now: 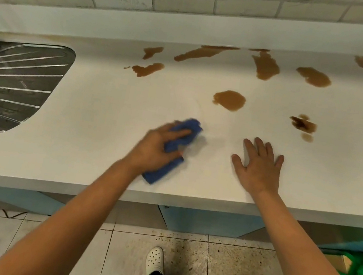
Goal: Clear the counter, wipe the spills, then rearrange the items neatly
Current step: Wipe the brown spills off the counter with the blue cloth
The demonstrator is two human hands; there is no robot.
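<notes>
The counter (99, 103) fills my view, already bare of items, so I judge the clearing done and the wiping in hand. A steel drainboard (13, 83) is sunk into its far left, well apart from the mess. Brown spills (229, 100) lie scattered over the far and right part, the nearest round one just beyond both hands; none has been reached by the cloth here.

My right hand (260, 165) lies flat near the front edge, right of the cloth, fingers straight and slightly spread, holding nothing; I read it as a brace while I lean in.

My left hand (158, 150) presses the cloth (165, 168) onto the near middle of the counter, fingers laid over its top with the thumb against its near side. Motion blur hides how tightly they curl. The cloth is bunched, which suits scrubbing.
</notes>
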